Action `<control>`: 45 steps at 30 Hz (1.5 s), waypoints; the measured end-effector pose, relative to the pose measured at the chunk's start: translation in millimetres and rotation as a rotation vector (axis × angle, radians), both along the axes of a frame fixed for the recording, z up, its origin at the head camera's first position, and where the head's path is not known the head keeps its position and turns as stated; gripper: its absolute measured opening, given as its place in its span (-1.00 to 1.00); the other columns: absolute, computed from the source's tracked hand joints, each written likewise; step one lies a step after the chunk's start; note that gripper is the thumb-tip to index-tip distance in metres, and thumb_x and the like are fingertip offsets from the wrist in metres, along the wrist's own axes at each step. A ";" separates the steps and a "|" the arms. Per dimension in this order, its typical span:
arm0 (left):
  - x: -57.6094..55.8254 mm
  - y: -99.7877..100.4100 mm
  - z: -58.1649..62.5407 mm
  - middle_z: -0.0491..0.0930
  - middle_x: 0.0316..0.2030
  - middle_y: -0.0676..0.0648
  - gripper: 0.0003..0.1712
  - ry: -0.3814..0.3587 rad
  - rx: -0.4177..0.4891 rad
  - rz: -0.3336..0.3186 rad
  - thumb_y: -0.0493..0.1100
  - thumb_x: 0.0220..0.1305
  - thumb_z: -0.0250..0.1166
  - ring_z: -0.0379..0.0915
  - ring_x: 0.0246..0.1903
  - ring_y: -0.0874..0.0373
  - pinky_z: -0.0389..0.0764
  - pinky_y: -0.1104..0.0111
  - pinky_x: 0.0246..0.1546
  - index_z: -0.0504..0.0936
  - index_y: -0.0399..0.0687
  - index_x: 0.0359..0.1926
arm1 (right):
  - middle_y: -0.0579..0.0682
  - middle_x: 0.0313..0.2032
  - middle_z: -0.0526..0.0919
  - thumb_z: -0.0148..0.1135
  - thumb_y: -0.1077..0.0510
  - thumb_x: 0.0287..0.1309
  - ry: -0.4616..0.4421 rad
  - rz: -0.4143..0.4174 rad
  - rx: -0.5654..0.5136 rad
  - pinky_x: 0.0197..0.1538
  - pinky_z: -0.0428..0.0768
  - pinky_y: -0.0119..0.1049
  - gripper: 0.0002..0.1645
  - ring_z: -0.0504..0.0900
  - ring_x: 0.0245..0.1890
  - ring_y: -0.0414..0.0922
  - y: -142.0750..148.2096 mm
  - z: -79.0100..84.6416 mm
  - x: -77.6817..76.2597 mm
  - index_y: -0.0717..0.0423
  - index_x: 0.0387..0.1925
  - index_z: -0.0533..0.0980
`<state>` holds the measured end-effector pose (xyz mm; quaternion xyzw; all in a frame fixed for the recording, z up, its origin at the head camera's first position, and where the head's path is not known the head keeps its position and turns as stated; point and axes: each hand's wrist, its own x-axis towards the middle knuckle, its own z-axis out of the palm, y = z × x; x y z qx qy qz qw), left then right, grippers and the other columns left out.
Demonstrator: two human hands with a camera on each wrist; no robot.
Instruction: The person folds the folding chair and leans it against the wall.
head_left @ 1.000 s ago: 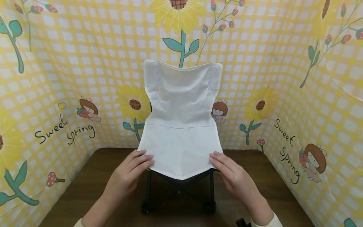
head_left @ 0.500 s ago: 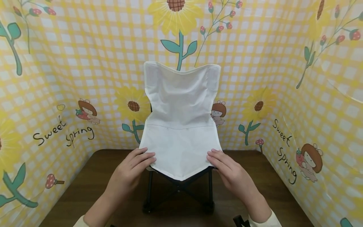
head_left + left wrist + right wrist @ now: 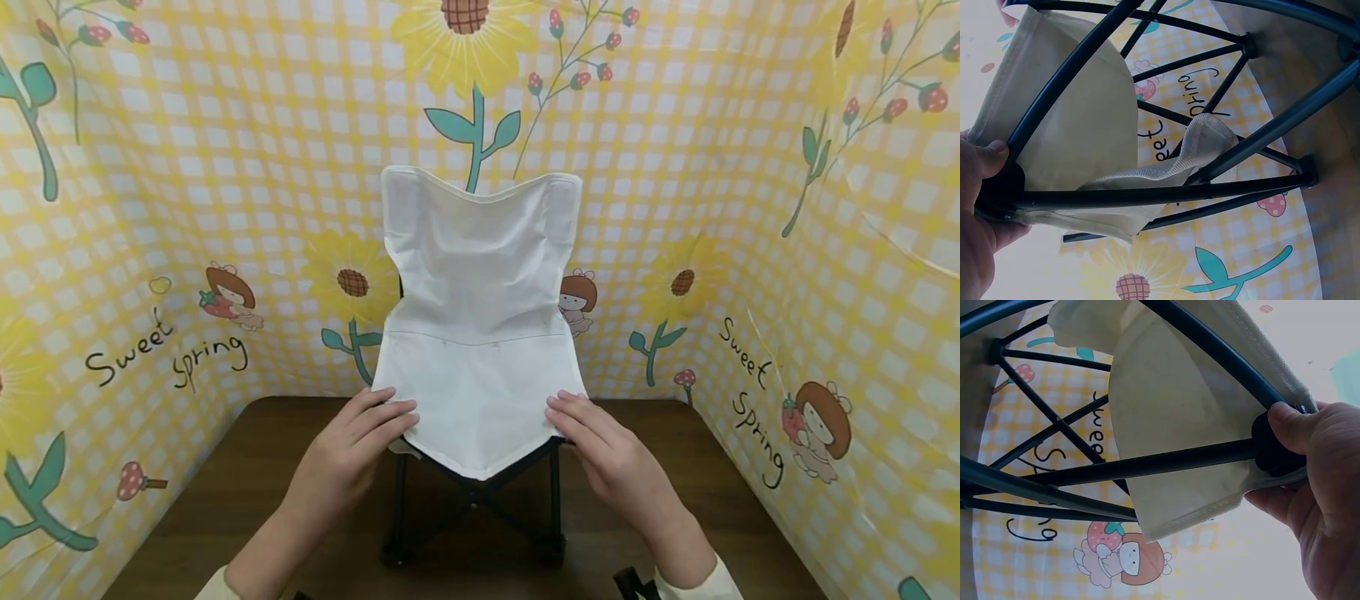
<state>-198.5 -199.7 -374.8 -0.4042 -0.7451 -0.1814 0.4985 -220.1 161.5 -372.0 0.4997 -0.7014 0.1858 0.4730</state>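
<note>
A small folding chair with a white cloth seat and back (image 3: 480,383) stands upright in the head view, its dark tubular legs (image 3: 555,492) crossing below. My left hand (image 3: 348,446) grips its front left corner, fingers over the cloth. At the front right corner my right hand (image 3: 618,450) holds on in the same way. The left wrist view shows the left thumb (image 3: 992,156) against a black corner joint (image 3: 1007,187). Likewise, in the right wrist view the right thumb (image 3: 1291,428) presses a black joint (image 3: 1272,447) where tubes meet under the cloth.
The chair stands on a dark brown wooden table (image 3: 240,500). Yellow checked cloth (image 3: 285,192) with flower and girl prints hangs behind and on both sides. A small black object (image 3: 633,583) shows beside the right sleeve (image 3: 705,583).
My left hand and the chair's left front leg have shifted slightly right. The right hand keeps its hold on its corner, and the head view has shifted a little.
</note>
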 end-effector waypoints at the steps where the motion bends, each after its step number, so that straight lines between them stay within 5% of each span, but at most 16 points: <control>1: 0.4 0.2 0.3 0.73 0.03 -0.11 -0.55 -0.003 0.000 0.002 -0.23 0.67 -0.11 0.59 0.12 -0.14 0.39 0.20 0.41 0.75 -0.11 0.06 | 0.23 0.11 0.67 -0.05 0.21 0.59 0.002 -0.002 0.002 0.34 0.52 -0.20 -0.61 0.68 0.11 0.18 -0.2 0.3 0.1 0.37 0.16 0.59; 24: 3.8 10.1 6.7 0.74 0.02 -0.09 -0.57 -0.006 0.029 0.009 -0.25 0.66 -0.09 0.58 0.13 -0.14 0.45 0.24 0.36 0.76 -0.12 0.05 | 0.32 0.22 0.58 -0.05 0.22 0.58 -0.101 0.074 -0.029 0.46 0.35 -0.29 -0.57 0.55 0.25 0.20 -1.2 -0.9 6.3 0.46 0.21 0.51; 33: 3.6 14.7 10.5 0.74 0.01 -0.10 -0.58 0.007 0.039 -0.007 -0.28 0.65 -0.09 0.58 0.12 -0.15 0.50 0.25 0.30 0.75 -0.14 0.04 | 0.31 0.15 0.62 0.00 0.20 0.56 -0.072 0.082 -0.091 0.43 0.40 -0.28 -0.58 0.59 0.16 0.24 -10.1 0.3 6.8 0.46 0.17 0.54; 45: 5.5 19.6 10.0 0.74 0.01 -0.12 -0.58 -0.022 0.081 -0.017 -0.22 0.66 -0.08 0.59 0.08 -0.21 0.25 0.23 0.50 0.74 -0.21 0.04 | 0.30 0.12 0.64 0.03 0.18 0.55 -0.086 0.077 -0.137 0.43 0.41 -0.26 -0.60 0.60 0.15 0.24 -17.7 0.4 6.9 0.44 0.14 0.56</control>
